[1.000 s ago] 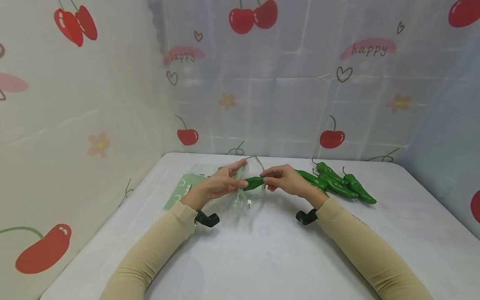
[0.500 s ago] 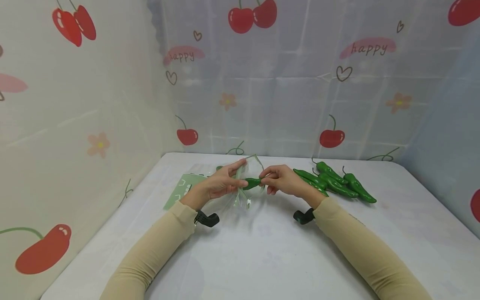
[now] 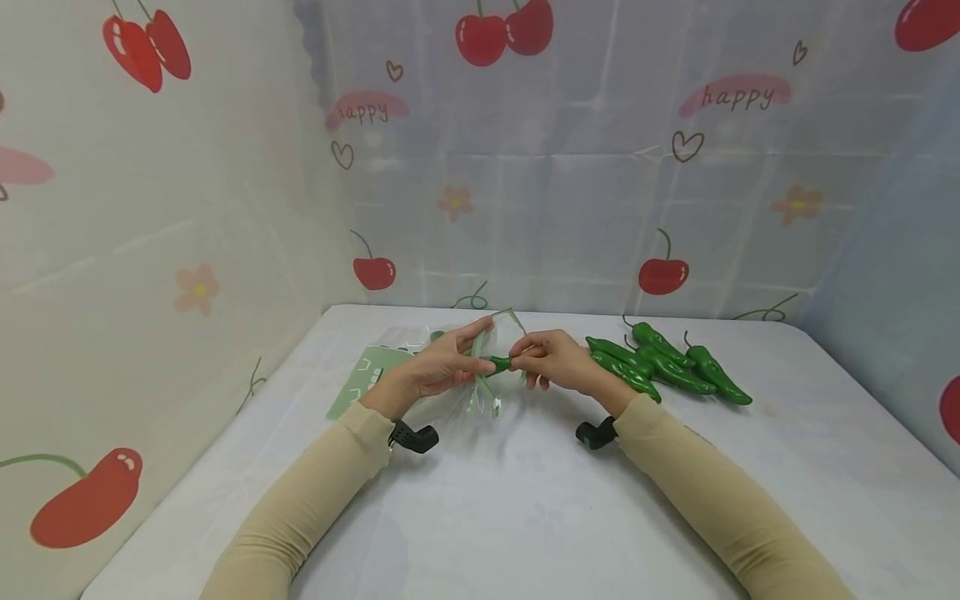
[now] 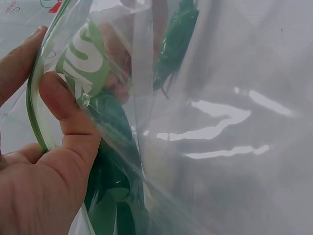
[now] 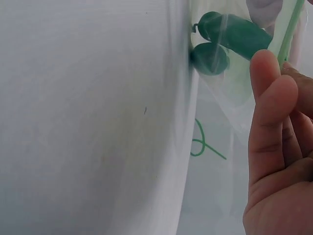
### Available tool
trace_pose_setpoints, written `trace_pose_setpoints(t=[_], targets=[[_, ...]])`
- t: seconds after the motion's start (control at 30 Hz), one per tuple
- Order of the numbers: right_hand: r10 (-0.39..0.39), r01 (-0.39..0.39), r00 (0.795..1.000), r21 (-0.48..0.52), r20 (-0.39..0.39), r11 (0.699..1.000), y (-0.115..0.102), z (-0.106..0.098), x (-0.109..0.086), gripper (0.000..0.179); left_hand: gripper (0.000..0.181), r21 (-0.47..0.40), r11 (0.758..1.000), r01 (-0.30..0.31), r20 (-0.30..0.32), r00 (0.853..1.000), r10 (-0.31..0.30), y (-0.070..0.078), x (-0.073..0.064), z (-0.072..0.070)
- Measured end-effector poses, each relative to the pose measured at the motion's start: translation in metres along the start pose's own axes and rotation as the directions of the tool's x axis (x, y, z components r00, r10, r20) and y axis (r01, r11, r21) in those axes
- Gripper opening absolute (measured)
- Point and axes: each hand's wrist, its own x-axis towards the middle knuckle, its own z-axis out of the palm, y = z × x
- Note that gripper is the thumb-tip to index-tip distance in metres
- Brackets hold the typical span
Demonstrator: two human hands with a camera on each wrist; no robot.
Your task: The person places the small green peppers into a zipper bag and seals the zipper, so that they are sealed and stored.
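From where I'm standing, a person is working with both bare hands around a clear bag with a green edging strip. The left hand is grasping the bag by its mouth, with a digit lying on either side of the rim. The right hand is pinching one end of a green pepper, which is sitting in the mouth of the bag, its far end hiding by the left thumb. More green shapes are showing through the film, inside the bag. To the right of the bag, five loose peppers are lying in a heap, some of them overlapping. To the left of the bag's mouth, a green printed panel is showing beyond the left wrist; I'm not managing to tell whether it is belonging to the bag. Under the bag, a white-covered table is stretching toward the person, and behind the bag a cherry-patterned sheet is hanging.
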Motion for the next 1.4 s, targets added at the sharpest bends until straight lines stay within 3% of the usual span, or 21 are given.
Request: trace_pose_setpoints(t=[0.13, 0.37, 0.57, 0.87, 1.2, 1.4], targets=[[-0.025, 0.024, 1.000, -0.011, -0.017, 1.000, -0.001, 0.004, 0.004, 0.017, 0.097, 0.003, 1.000, -0.009, 0.004, 1.000, 0.009, 0.000, 0.000, -0.001], [0.030, -0.032, 0.998, -0.039, -0.056, 0.999, -0.004, 0.010, 0.006, 0.014, 0.095, -0.002, 1.000, -0.008, 0.008, 1.000, 0.008, 0.000, 0.000, -0.001], [0.027, -0.033, 0.996, -0.064, -0.090, 0.997, -0.003, 0.008, 0.006, 0.013, 0.095, -0.014, 1.000, -0.004, 0.013, 1.000, 0.004, 0.000, 0.001, -0.002], [0.003, -0.009, 0.996, -0.061, -0.088, 0.998, -0.001, 0.006, 0.000, 0.008, 0.097, -0.018, 1.000, -0.002, 0.022, 1.000, 0.002, -0.001, 0.000, -0.001], [-0.013, 0.008, 0.997, -0.070, -0.072, 0.998, 0.002, -0.002, -0.007, 0.021, 0.097, -0.011, 1.000, -0.003, 0.029, 1.000, 0.003, 0.001, -0.001, 0.000], [-0.019, 0.013, 0.997, -0.076, -0.080, 0.997, 0.005, -0.011, -0.015, 0.018, 0.097, -0.019, 1.000, 0.000, 0.022, 1.000, 0.000, 0.000, 0.000, 0.000]])
